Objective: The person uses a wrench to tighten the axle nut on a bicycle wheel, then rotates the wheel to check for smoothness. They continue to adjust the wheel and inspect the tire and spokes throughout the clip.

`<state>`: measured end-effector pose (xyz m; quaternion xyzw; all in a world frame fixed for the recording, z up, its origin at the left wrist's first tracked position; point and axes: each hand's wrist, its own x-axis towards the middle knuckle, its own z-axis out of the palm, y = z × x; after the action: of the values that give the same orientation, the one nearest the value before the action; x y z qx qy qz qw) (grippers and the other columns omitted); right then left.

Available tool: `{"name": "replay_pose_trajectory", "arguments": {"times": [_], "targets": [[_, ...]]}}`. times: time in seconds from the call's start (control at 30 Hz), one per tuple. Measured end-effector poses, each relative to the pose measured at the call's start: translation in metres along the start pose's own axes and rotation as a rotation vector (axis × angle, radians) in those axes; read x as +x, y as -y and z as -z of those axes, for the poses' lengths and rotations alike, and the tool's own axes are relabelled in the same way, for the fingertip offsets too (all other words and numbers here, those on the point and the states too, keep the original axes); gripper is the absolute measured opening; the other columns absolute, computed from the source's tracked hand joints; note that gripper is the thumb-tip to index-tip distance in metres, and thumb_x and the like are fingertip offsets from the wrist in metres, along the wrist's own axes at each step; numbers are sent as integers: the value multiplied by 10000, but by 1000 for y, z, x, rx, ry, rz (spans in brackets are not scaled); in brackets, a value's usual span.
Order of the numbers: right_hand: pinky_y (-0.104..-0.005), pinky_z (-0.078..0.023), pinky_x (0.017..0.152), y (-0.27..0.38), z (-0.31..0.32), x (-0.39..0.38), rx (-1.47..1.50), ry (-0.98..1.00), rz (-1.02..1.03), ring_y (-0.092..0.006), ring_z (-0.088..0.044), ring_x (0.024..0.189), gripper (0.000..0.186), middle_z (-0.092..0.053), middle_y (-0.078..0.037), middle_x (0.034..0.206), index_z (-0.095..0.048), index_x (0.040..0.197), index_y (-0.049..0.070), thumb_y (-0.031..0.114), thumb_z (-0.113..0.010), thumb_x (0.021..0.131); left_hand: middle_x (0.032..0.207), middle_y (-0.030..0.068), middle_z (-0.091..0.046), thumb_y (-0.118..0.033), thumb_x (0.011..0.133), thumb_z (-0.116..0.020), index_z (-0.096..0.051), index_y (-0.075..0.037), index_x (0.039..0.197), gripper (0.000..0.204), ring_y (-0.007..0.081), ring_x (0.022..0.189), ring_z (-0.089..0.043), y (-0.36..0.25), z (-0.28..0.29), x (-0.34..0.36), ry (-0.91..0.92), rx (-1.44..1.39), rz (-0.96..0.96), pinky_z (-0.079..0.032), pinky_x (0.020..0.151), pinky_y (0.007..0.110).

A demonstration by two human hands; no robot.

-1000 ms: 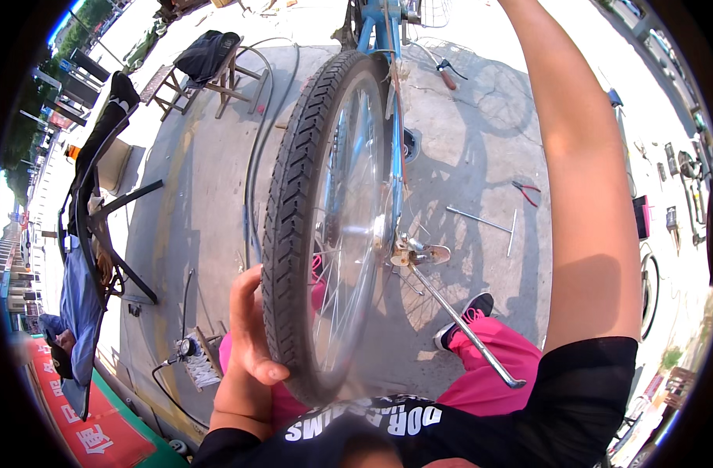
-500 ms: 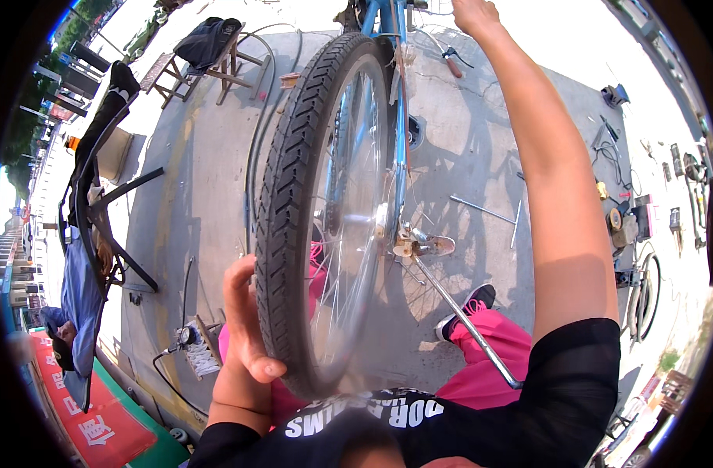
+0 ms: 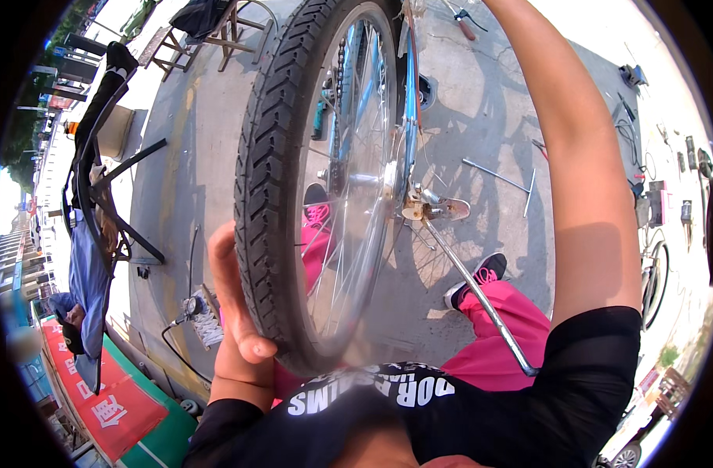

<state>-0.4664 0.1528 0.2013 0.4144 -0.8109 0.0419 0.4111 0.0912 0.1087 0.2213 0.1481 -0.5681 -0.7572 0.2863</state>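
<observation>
Head view: wheel (image 3: pixel 317 179) fills more of the frame than half a second ago; the tyre's near edge now sits close to the chest, and the view has dropped in toward it. Spokes are smeared on the near side, so the wheel looks to be turning, same as in the earlier frames. Judgement: the work on the tyre goes on by hand, with no tool in play.

Left hand (image 3: pixel 231 312) is in the same spot as before: palm against the tyre's (image 3: pixel 267 195) left sidewall at its near-lower part, thumb curled over the tread, fingers open and flat rather than closed round it. A resting contact, not a clamp.

Right arm (image 3: pixel 582 203) has reached further up and away; a second ago more of it showed, now the hand runs out of the top edge, so I cannot tell what it grips or whether it is shut.

Wheel sits upright in the blue frame (image 3: pixel 409 101), kickstand (image 3: pixel 481 300) angling down to the near right. A T-handled wrench (image 3: pixel 500 178) lies on the concrete to the far right, untouched.
</observation>
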Motion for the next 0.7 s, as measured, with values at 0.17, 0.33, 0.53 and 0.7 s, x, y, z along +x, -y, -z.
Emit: {"name": "replay_pose_trajectory", "arguments": {"times": [0.17,0.33,0.53,0.7], "targets": [[-418,-457,940,2,-16,7,201,279,-61,-347,-521,1160,646,-425,-180,1388,-344,1379,40,67,-597,785,1251,157,-469,-436,497,-868,-250,-95,1417,1160,236,1026,-479,-10,-6,-1,-18,-11,107,-369,856,339],[-400,-418,997,-38,-59,-1,324,350,-42,-375,-469,1213,720,-367,-239,1414,-333,1395,35,-21,-587,724,1117,197,-528,-434,540,-836,-190,-142,1474,1173,200,718,-518,-7,-16,4,0,-41,25,-382,567,303],[-414,-477,871,1,-44,-24,536,583,-239,-358,-609,1007,604,-627,-249,1084,-384,1350,-1,47,-511,761,1110,165,-526,-431,529,-833,-189,-130,1470,1179,202,740,-523,-6,-12,6,31,-31,39,-386,574,300],[-369,-520,688,-66,-67,-134,932,253,-361,-304,-641,769,558,-660,-160,917,-408,1295,-44,113,-582,788,1142,137,-510,-460,492,-830,-236,-108,1438,1171,193,780,-545,-13,-24,16,146,-71,112,-437,628,301]]}}
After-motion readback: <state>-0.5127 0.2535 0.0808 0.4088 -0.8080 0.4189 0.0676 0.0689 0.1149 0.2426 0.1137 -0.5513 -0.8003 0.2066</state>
